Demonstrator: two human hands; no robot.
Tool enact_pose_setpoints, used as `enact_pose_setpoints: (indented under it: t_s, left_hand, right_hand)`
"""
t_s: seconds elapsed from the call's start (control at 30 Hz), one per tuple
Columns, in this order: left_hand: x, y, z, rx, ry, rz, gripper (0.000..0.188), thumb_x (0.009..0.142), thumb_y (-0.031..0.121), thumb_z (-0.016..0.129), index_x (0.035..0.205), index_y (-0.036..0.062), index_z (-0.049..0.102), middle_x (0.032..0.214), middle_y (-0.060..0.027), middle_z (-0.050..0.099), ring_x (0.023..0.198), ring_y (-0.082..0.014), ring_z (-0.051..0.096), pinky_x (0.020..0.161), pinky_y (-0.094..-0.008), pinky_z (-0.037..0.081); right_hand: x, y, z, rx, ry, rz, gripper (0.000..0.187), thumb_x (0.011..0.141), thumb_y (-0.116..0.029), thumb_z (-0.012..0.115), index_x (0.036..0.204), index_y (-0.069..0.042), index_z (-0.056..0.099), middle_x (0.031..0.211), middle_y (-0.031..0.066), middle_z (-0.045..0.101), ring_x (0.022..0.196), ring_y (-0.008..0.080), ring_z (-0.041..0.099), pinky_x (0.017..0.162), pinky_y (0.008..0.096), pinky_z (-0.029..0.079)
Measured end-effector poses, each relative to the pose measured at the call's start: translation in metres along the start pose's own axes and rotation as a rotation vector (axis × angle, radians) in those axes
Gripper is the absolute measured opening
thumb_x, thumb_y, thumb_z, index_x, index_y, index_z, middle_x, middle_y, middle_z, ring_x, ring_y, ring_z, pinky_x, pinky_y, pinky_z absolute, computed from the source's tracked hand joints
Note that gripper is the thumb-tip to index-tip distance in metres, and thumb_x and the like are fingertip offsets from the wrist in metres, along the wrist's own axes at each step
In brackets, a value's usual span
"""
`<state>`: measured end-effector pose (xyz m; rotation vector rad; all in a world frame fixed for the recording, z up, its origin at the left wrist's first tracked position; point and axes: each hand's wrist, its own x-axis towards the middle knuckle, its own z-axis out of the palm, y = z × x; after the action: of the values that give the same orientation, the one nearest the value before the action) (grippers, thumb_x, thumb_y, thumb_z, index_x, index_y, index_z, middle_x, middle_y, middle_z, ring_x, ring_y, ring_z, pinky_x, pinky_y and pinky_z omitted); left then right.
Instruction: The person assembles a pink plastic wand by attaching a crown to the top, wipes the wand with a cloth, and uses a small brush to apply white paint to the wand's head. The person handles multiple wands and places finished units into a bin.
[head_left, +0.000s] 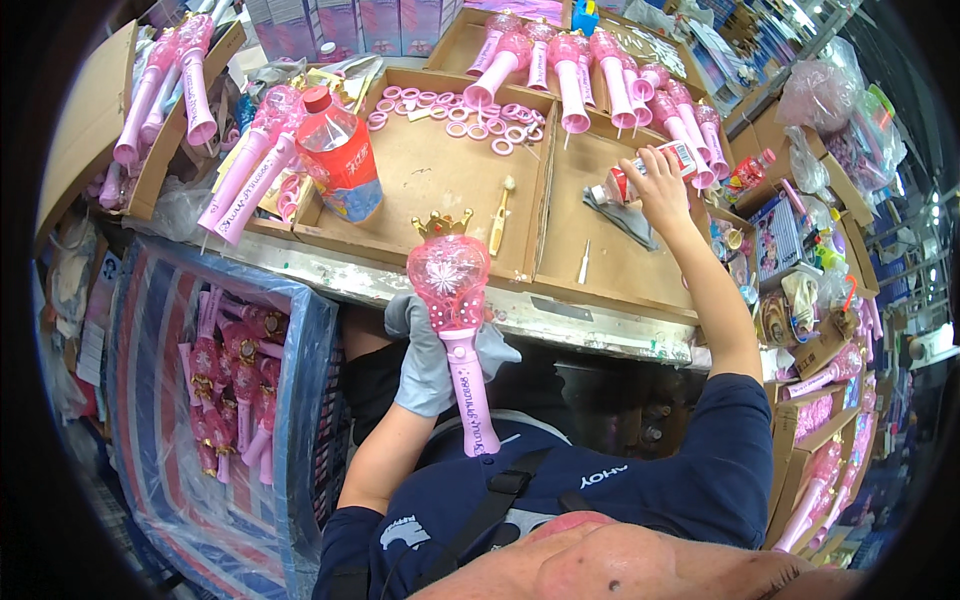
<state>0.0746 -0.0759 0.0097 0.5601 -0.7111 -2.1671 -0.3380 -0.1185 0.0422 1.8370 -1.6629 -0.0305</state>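
Note:
In the head view, my left hand, in a pale grey-blue glove, grips a pink toy wand around the top of its handle. The wand stands upright in front of my chest. Its clear pink head has a white flower shape inside and a gold crown on top. Farther right, my bare right hand closes over a small white-and-red bottle, which lies tilted on its side. Beneath it, a grey cloth lies in the right cardboard tray. A thin white-handled tool rests nearby.
A red-capped bottle stands at the left of a tray with pink rings and a yellow-handled brush. Several pink wands lie at the back. At my left, a striped lined bin holds more wands. Cardboard boxes crowd the right.

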Motion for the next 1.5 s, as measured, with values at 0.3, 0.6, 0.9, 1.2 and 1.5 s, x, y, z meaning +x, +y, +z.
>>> enact_pose_setpoints:
  t_s: [0.3,0.6,0.9,1.2,1.5]
  left_hand:
    - [0.002,-0.002,-0.008,0.006,0.002,-0.018,0.085,0.078,0.082,0.041,0.109,0.0041,0.053,0.089,-0.0065,0.059,0.075,-0.017,0.057,0.067,-0.0302,0.048]
    - [-0.003,0.002,-0.011,0.008,-0.05,0.062,0.076,0.087,0.071,0.044,0.118,0.0022,0.052,0.102,-0.0104,0.059,0.091,-0.0207,0.058,0.084,-0.0326,0.048]
    - [0.005,-0.009,-0.034,0.218,-0.125,-0.05,0.08,0.085,0.072,0.045,0.123,0.0027,0.051,0.107,-0.0123,0.061,0.097,-0.0223,0.06,0.083,-0.0329,0.049]
    - [-0.001,0.013,-0.008,-0.103,-0.085,-0.1,0.083,0.079,0.076,0.05,0.12,0.0039,0.051,0.102,-0.0087,0.059,0.094,-0.0205,0.058,0.084,-0.0353,0.049]
    - [0.008,0.001,-0.008,-0.002,0.025,-0.006,0.083,0.08,0.079,0.043,0.11,0.0032,0.055,0.092,-0.0079,0.061,0.081,-0.0178,0.06,0.073,-0.0306,0.05]
  right_hand:
    - [0.0,0.003,-0.011,0.325,-0.113,0.325,0.064,0.061,-0.003,0.071,0.121,-0.018,0.055,0.114,0.0119,0.055,0.117,0.0321,0.049,0.104,0.0447,0.034]
    - [0.105,-0.03,-0.038,1.476,0.205,0.611,0.091,0.067,-0.015,0.085,0.138,-0.001,0.031,0.122,0.0137,0.053,0.111,0.0233,0.056,0.093,0.0374,0.049]
    - [0.287,-0.21,-0.013,1.61,-0.071,0.441,0.093,0.058,-0.028,0.091,0.123,0.004,0.032,0.117,0.0198,0.054,0.104,0.0267,0.06,0.09,0.0375,0.051]
    - [0.253,-0.21,0.004,1.132,-0.156,0.154,0.067,0.073,-0.041,0.076,0.116,0.008,0.058,0.118,0.0255,0.06,0.113,0.0348,0.057,0.099,0.0384,0.044]
    - [0.01,-0.015,0.02,0.95,-0.443,0.836,0.032,0.08,-0.026,0.064,0.096,0.001,0.069,0.081,0.0133,0.07,0.076,0.0229,0.066,0.073,0.0342,0.051]
